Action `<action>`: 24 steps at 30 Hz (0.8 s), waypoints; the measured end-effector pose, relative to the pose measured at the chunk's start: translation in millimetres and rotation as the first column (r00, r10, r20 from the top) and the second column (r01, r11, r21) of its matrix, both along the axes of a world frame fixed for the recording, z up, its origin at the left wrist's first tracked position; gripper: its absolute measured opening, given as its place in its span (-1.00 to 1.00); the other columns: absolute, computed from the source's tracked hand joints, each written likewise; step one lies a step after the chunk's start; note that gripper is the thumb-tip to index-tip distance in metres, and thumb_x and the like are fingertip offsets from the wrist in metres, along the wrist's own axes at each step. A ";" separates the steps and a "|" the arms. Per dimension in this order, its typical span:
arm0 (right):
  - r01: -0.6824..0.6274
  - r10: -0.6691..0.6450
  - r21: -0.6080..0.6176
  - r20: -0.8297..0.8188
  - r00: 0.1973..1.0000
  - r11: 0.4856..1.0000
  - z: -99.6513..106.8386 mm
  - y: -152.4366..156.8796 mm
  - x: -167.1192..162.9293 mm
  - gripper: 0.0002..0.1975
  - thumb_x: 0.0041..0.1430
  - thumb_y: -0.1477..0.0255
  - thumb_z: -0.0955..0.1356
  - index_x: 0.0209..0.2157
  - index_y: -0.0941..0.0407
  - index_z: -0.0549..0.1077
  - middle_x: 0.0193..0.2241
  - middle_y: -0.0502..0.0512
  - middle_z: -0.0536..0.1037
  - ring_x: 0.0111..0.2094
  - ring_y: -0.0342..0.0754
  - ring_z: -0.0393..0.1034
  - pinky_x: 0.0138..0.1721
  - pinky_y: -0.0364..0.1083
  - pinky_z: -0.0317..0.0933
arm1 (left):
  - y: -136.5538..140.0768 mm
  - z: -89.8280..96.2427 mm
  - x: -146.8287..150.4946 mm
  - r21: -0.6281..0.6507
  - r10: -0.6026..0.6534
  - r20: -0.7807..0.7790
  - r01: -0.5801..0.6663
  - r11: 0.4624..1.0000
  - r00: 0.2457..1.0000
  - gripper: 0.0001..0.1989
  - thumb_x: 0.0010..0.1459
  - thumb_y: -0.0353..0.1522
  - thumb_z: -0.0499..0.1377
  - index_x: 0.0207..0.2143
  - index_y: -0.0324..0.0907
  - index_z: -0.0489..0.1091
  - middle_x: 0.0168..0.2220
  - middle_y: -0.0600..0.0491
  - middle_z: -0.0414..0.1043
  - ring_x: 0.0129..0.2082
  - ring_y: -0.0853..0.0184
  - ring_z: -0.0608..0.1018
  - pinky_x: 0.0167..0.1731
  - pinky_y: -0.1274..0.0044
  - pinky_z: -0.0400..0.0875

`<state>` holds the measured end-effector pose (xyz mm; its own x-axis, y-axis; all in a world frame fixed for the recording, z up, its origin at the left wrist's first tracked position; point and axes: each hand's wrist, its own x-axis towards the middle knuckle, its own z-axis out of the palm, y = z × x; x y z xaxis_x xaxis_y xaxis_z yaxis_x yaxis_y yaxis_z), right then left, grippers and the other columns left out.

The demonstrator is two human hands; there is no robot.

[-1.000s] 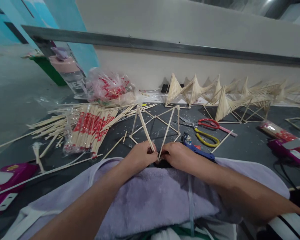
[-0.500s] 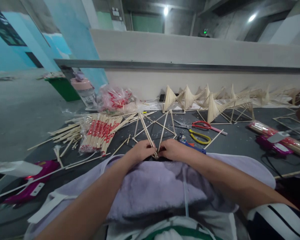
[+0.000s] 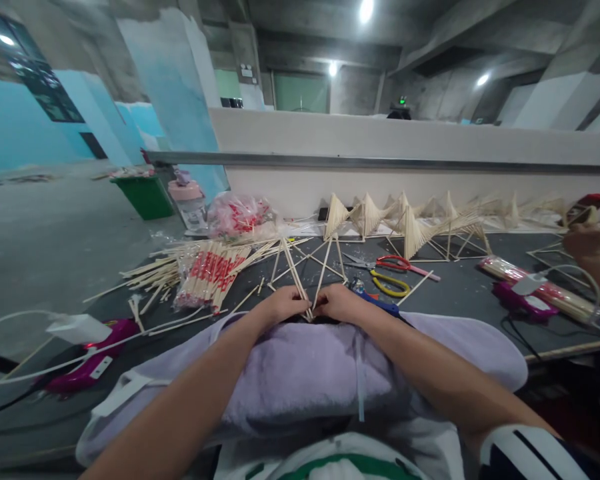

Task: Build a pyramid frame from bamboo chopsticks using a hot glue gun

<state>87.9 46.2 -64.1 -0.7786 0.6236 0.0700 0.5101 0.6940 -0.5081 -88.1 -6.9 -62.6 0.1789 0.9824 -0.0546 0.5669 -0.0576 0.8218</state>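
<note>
A frame of thin wooden sticks [image 3: 325, 267] stands at the table's near edge, its corner toward me. My left hand [image 3: 286, 303] is closed, thumb and fingers pinching sticks at that near corner. Right beside it, my right hand [image 3: 334, 301] is also closed on the frame's near end, fingertips close to the left ones. The exact contact under the fingers is hidden. Just right of my right hand lies a blue glue gun [image 3: 377, 303], partly covered by the forearm. Scissors with red handles [image 3: 393, 263] and a yellow-handled tool [image 3: 391, 283] lie beyond it.
Loose sticks [image 3: 145, 273] and a red-printed packet of sticks [image 3: 205, 273] lie left. Finished twisted stick models [image 3: 410, 233] line the back. Purple power strips [image 3: 93, 360] with cables flank me. Another person's hand [image 3: 587, 240] is at far right. A lilac cloth [image 3: 310, 363] covers my lap.
The camera view has tilted up, so the table scene sits lower in the picture. Both hands keep their hold at the frame's near corner.
</note>
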 end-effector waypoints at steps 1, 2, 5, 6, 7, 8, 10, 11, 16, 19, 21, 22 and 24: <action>-0.004 0.004 -0.013 -0.019 1.000 1.000 -1.9 0.4 0.3 -0.82 -0.09 0.38 0.39 -0.37 0.08 0.54 -0.46 -0.04 0.56 -0.44 -0.17 0.39 -0.46 -0.25 0.11 | -0.2 0.4 0.1 -0.005 -0.005 0.001 0.005 1.000 1.000 -0.82 -0.11 -0.29 0.12 -0.51 -0.24 0.38 -0.59 0.13 0.33 -0.54 0.41 0.34 -0.52 0.60 0.18; -0.007 0.007 -0.022 -0.031 1.000 1.000 -3.2 0.8 0.6 -0.82 -0.09 0.38 0.39 -0.37 0.08 0.54 -0.46 -0.04 0.56 -0.45 -0.18 0.39 -0.46 -0.25 0.11 | -0.6 0.9 0.4 -0.009 -0.008 0.002 0.008 1.000 1.000 -0.82 -0.11 -0.29 0.12 -0.51 -0.24 0.38 -0.58 0.13 0.34 -0.54 0.41 0.35 -0.52 0.60 0.19; 0.003 -0.004 -0.038 -0.033 0.999 0.999 -4.1 0.8 0.8 -0.82 -0.11 0.38 0.40 -0.37 0.07 0.54 -0.46 -0.05 0.56 -0.44 -0.18 0.39 -0.45 -0.25 0.12 | -1.8 2.5 1.6 -0.021 -0.012 0.001 0.012 1.000 1.000 -0.81 -0.10 -0.28 0.10 -0.51 -0.24 0.38 -0.57 0.12 0.34 -0.53 0.41 0.35 -0.51 0.60 0.19; 0.014 -0.015 -0.035 -0.028 0.999 0.999 -3.6 0.4 0.8 -0.82 -0.11 0.38 0.40 -0.37 0.07 0.55 -0.46 -0.05 0.56 -0.44 -0.18 0.39 -0.45 -0.25 0.12 | -2.0 2.7 1.8 -0.023 -0.010 0.001 0.010 1.000 1.000 -0.81 -0.10 -0.28 0.10 -0.51 -0.24 0.38 -0.57 0.12 0.34 -0.53 0.41 0.35 -0.52 0.60 0.19; 0.025 -0.026 -0.032 -0.024 0.999 0.999 -2.8 -0.2 0.8 -0.82 -0.11 0.38 0.40 -0.37 0.06 0.55 -0.46 -0.04 0.56 -0.44 -0.18 0.39 -0.45 -0.25 0.12 | -1.9 2.6 2.0 -0.024 -0.008 -0.001 0.008 1.000 1.000 -0.81 -0.11 -0.28 0.10 -0.51 -0.24 0.38 -0.58 0.12 0.34 -0.53 0.40 0.35 -0.52 0.60 0.19; 0.031 -0.032 -0.031 -0.022 0.999 0.999 -1.9 -0.9 0.9 -0.82 -0.11 0.37 0.40 -0.37 0.06 0.55 -0.46 -0.04 0.56 -0.44 -0.18 0.39 -0.45 -0.25 0.12 | -1.7 2.3 2.0 -0.023 -0.006 -0.002 0.006 1.000 1.000 -0.80 -0.11 -0.28 0.10 -0.51 -0.25 0.37 -0.58 0.11 0.33 -0.53 0.40 0.35 -0.52 0.60 0.19; 0.027 -0.028 -0.034 -0.026 0.999 0.999 -0.3 -2.3 1.4 -0.82 -0.10 0.38 0.40 -0.36 0.07 0.54 -0.45 -0.04 0.56 -0.43 -0.18 0.39 -0.44 -0.25 0.12 | -0.8 1.2 1.8 -0.020 -0.003 -0.002 0.003 1.000 1.000 -0.80 -0.13 -0.27 0.11 -0.52 -0.25 0.37 -0.57 0.11 0.33 -0.52 0.39 0.35 -0.52 0.60 0.20; 0.019 -0.020 -0.037 -0.030 0.999 0.999 0.3 -2.9 1.6 -0.81 -0.10 0.38 0.40 -0.35 0.07 0.54 -0.45 -0.04 0.56 -0.43 -0.18 0.39 -0.43 -0.25 0.13 | -0.2 0.5 1.6 -0.018 -0.002 -0.002 0.002 1.000 1.000 -0.80 -0.13 -0.28 0.11 -0.52 -0.24 0.38 -0.57 0.10 0.34 -0.52 0.38 0.35 -0.51 0.59 0.20; 0.016 -0.016 -0.016 -0.015 1.000 1.000 1.3 -4.6 2.5 -0.80 -0.09 0.36 0.39 -0.35 0.08 0.54 -0.44 -0.03 0.56 -0.42 -0.17 0.39 -0.41 -0.24 0.13 | 0.0 -0.9 1.3 -0.011 0.001 0.002 -0.001 1.000 1.000 -0.81 -0.14 -0.30 0.09 -0.50 -0.23 0.39 -0.56 0.10 0.35 -0.50 0.37 0.36 -0.50 0.59 0.21; 0.029 -0.029 -0.009 -0.007 1.000 1.000 1.9 -6.4 2.6 -0.81 -0.09 0.36 0.39 -0.35 0.07 0.54 -0.44 -0.03 0.56 -0.42 -0.17 0.39 -0.42 -0.24 0.12 | -1.9 0.8 2.2 -0.008 0.002 0.001 -0.001 1.000 1.000 -0.81 -0.15 -0.30 0.08 -0.51 -0.24 0.39 -0.57 0.11 0.34 -0.51 0.38 0.35 -0.51 0.59 0.19; 0.041 -0.041 -0.007 -0.011 0.999 0.999 3.0 -8.2 2.6 -0.81 -0.09 0.36 0.39 -0.35 0.07 0.54 -0.45 -0.03 0.55 -0.42 -0.17 0.39 -0.44 -0.24 0.10 | -3.6 2.6 3.0 -0.003 0.002 0.000 -0.002 1.000 1.000 -0.81 -0.15 -0.30 0.08 -0.50 -0.23 0.38 -0.56 0.11 0.33 -0.51 0.38 0.34 -0.50 0.59 0.19; 0.049 -0.049 -0.004 -0.010 0.999 0.999 3.7 -9.1 2.5 -0.81 -0.09 0.36 0.39 -0.36 0.07 0.54 -0.45 -0.03 0.55 -0.43 -0.17 0.39 -0.45 -0.24 0.10 | -4.3 3.4 3.4 -0.002 0.002 0.000 -0.002 1.000 1.000 -0.81 -0.14 -0.30 0.07 -0.50 -0.24 0.38 -0.56 0.12 0.33 -0.50 0.38 0.34 -0.50 0.59 0.19; 0.057 -0.057 0.003 -0.003 0.998 0.998 5.5 -10.8 2.1 -0.82 -0.09 0.35 0.39 -0.37 0.08 0.54 -0.46 -0.02 0.55 -0.43 -0.16 0.38 -0.46 -0.24 0.08 | -5.4 4.5 3.9 -0.002 0.000 -0.001 0.000 1.000 1.000 -0.80 -0.14 -0.30 0.07 -0.49 -0.24 0.38 -0.56 0.12 0.32 -0.50 0.38 0.35 -0.50 0.59 0.18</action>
